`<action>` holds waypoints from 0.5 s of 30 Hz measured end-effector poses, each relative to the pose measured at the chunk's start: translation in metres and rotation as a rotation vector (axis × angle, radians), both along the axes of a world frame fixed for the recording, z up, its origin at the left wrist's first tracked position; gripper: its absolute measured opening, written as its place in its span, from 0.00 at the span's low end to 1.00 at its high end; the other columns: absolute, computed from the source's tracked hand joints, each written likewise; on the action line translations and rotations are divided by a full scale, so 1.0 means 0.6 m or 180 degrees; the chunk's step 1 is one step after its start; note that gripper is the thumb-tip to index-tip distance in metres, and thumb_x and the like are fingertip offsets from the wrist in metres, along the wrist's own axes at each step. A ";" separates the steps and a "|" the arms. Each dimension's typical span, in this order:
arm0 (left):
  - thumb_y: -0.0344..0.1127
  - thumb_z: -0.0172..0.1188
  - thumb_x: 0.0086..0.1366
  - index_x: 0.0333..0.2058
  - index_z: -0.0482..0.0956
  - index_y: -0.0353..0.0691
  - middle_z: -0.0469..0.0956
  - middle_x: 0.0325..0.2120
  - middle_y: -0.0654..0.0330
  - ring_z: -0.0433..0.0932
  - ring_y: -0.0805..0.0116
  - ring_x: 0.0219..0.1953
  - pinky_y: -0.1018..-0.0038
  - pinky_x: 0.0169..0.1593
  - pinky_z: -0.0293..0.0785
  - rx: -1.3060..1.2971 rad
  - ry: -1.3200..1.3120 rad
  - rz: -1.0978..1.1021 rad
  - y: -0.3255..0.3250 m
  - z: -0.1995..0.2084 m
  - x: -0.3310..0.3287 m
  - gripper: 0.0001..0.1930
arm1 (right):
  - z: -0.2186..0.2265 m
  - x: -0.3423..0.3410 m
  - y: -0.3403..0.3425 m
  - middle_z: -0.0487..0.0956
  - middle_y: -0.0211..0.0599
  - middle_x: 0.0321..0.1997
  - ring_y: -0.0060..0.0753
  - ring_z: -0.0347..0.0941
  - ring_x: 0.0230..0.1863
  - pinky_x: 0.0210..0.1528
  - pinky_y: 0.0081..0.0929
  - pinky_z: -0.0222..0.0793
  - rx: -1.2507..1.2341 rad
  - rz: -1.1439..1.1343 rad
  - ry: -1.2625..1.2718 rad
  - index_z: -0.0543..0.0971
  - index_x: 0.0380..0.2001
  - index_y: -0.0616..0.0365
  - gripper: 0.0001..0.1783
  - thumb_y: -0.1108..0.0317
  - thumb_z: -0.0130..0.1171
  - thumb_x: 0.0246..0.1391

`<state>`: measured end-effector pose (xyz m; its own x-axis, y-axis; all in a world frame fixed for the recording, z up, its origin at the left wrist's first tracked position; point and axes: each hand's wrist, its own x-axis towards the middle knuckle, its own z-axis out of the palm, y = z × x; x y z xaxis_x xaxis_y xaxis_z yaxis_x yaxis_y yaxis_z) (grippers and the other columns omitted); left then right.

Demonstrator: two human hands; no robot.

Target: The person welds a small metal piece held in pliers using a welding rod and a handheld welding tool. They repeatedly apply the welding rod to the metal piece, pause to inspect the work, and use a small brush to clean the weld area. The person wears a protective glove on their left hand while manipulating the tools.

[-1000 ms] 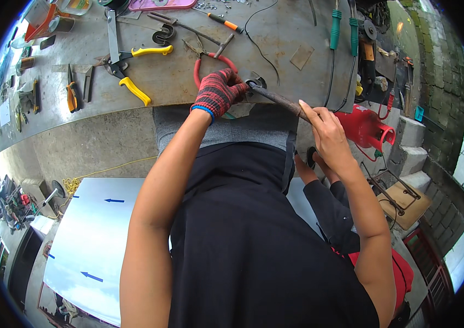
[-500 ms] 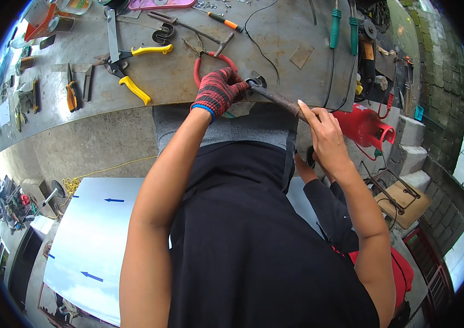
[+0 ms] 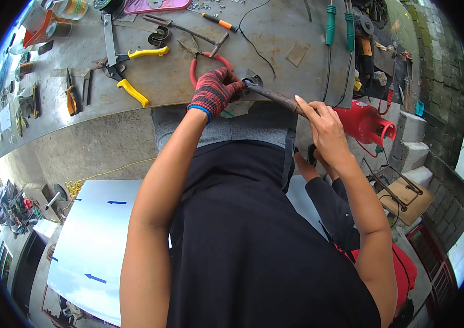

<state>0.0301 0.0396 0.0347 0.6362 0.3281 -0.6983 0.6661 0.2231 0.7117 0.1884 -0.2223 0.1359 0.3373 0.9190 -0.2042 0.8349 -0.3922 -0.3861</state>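
Observation:
My left hand (image 3: 214, 92), in a red and black striped knit glove, is closed at the bench's near edge. What its fingers pinch is hidden. Just right of them is a small curved dark metal piece (image 3: 253, 76), where the end of a long rod-like tool (image 3: 275, 97) meets it; whether they are joined I cannot tell. My bare right hand (image 3: 327, 128) is wrapped round the tool's worn brown handle, which slants down to the right. Red-handled pliers (image 3: 193, 72) lie open-jawed on the bench just beyond my left hand.
On the metal workbench (image 3: 150, 71) lie yellow-handled snips (image 3: 133, 93), orange-handled pliers (image 3: 72, 98), a T-shaped rod (image 3: 218, 44) and a flat metal scrap (image 3: 297, 53). Green-handled cables (image 3: 330, 24) hang over its right side, near a red gas cylinder (image 3: 364, 121). Another person's leg (image 3: 327, 197) shows behind my right arm.
The view has shifted slightly, so the bench sits a little further left. Both hands keep their holds, and the tool stays at nearly the same slant.

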 end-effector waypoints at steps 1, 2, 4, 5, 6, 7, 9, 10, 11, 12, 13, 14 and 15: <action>0.36 0.71 0.66 0.39 0.82 0.36 0.87 0.32 0.56 0.87 0.68 0.34 0.72 0.41 0.82 -0.0058 -0.0003 0.0048 0.000 -0.004 -0.001 0.11 | 0.000 0.001 0.000 0.79 0.43 0.51 0.47 0.76 0.48 0.55 0.43 0.71 0.0003 0.0006 0.0002 0.74 0.69 0.45 0.37 0.83 0.53 0.56; 0.36 0.71 0.66 0.39 0.82 0.36 0.87 0.32 0.55 0.87 0.68 0.34 0.72 0.41 0.82 -0.0061 -0.0033 0.0054 0.000 -0.010 -0.002 0.11 | 0.001 0.001 0.001 0.79 0.43 0.51 0.47 0.76 0.48 0.55 0.43 0.71 0.0005 0.0011 0.0004 0.74 0.69 0.45 0.37 0.83 0.53 0.56; 0.36 0.71 0.66 0.40 0.82 0.35 0.87 0.32 0.55 0.88 0.68 0.34 0.72 0.41 0.83 -0.0067 -0.0093 0.0068 -0.002 -0.022 -0.005 0.11 | 0.006 0.001 0.003 0.79 0.42 0.50 0.47 0.75 0.47 0.54 0.43 0.71 -0.0013 0.0010 0.0006 0.74 0.69 0.45 0.37 0.83 0.53 0.56; 0.37 0.71 0.66 0.40 0.82 0.35 0.87 0.32 0.55 0.88 0.68 0.34 0.72 0.41 0.83 0.0025 -0.0077 0.0020 -0.002 -0.018 -0.005 0.11 | 0.008 0.001 0.004 0.79 0.42 0.49 0.47 0.75 0.47 0.54 0.43 0.71 -0.0020 0.0011 0.0013 0.74 0.69 0.45 0.37 0.83 0.53 0.57; 0.37 0.71 0.66 0.40 0.83 0.35 0.88 0.33 0.55 0.88 0.68 0.34 0.72 0.42 0.83 0.0116 -0.0061 -0.0027 -0.002 -0.013 -0.004 0.11 | 0.010 0.002 0.004 0.79 0.42 0.49 0.47 0.76 0.47 0.54 0.43 0.71 -0.0024 0.0010 0.0013 0.74 0.69 0.45 0.36 0.83 0.53 0.57; 0.37 0.71 0.66 0.40 0.83 0.35 0.88 0.33 0.55 0.88 0.68 0.35 0.72 0.42 0.83 0.0208 -0.0046 -0.0074 -0.001 -0.009 -0.004 0.12 | 0.012 0.003 0.004 0.79 0.42 0.49 0.47 0.76 0.47 0.53 0.43 0.71 -0.0028 0.0010 0.0013 0.74 0.69 0.45 0.36 0.82 0.53 0.57; 0.37 0.72 0.65 0.40 0.83 0.35 0.88 0.33 0.54 0.88 0.68 0.35 0.72 0.43 0.82 0.0335 -0.0023 -0.0201 0.001 -0.004 -0.001 0.12 | 0.016 0.002 0.001 0.79 0.41 0.48 0.47 0.76 0.46 0.53 0.43 0.71 -0.0021 -0.0004 0.0010 0.75 0.69 0.46 0.35 0.82 0.53 0.58; 0.37 0.72 0.65 0.40 0.83 0.35 0.88 0.33 0.54 0.88 0.68 0.35 0.72 0.43 0.82 0.0398 -0.0012 -0.0265 0.003 -0.001 0.000 0.12 | 0.017 0.002 0.000 0.79 0.41 0.48 0.47 0.76 0.46 0.52 0.43 0.71 -0.0002 -0.0014 0.0015 0.75 0.68 0.46 0.35 0.82 0.53 0.58; 0.37 0.72 0.65 0.40 0.83 0.36 0.88 0.33 0.55 0.88 0.69 0.35 0.72 0.43 0.82 0.0435 -0.0012 -0.0250 0.002 0.001 0.000 0.12 | 0.017 0.003 0.000 0.79 0.41 0.48 0.47 0.76 0.46 0.52 0.43 0.71 0.0025 -0.0014 0.0024 0.75 0.68 0.46 0.35 0.82 0.53 0.58; 0.37 0.72 0.65 0.40 0.83 0.36 0.88 0.33 0.55 0.88 0.69 0.35 0.72 0.43 0.82 0.0472 -0.0012 -0.0236 0.000 0.004 -0.002 0.12 | 0.016 0.003 -0.001 0.79 0.41 0.48 0.47 0.76 0.46 0.52 0.43 0.71 0.0036 -0.0008 0.0030 0.75 0.68 0.46 0.34 0.82 0.53 0.59; 0.37 0.72 0.65 0.39 0.83 0.36 0.87 0.33 0.55 0.87 0.69 0.35 0.72 0.43 0.82 0.0424 -0.0013 -0.0200 -0.001 0.004 -0.003 0.11 | 0.015 0.003 -0.002 0.79 0.41 0.48 0.47 0.76 0.46 0.52 0.43 0.71 0.0047 -0.0002 0.0037 0.75 0.68 0.46 0.34 0.82 0.53 0.59; 0.37 0.72 0.65 0.39 0.83 0.36 0.87 0.32 0.56 0.87 0.69 0.35 0.72 0.43 0.82 0.0373 -0.0025 -0.0174 -0.001 0.003 -0.003 0.11 | 0.016 0.002 -0.003 0.79 0.41 0.48 0.47 0.76 0.46 0.52 0.43 0.71 0.0055 -0.0007 0.0035 0.75 0.68 0.46 0.34 0.82 0.53 0.59; 0.37 0.72 0.65 0.39 0.83 0.36 0.87 0.32 0.56 0.87 0.69 0.35 0.72 0.43 0.82 0.0237 -0.0038 -0.0125 0.000 -0.003 -0.003 0.11 | 0.015 0.002 -0.003 0.79 0.42 0.48 0.47 0.76 0.46 0.52 0.43 0.71 0.0051 -0.0018 0.0043 0.75 0.68 0.46 0.34 0.81 0.53 0.59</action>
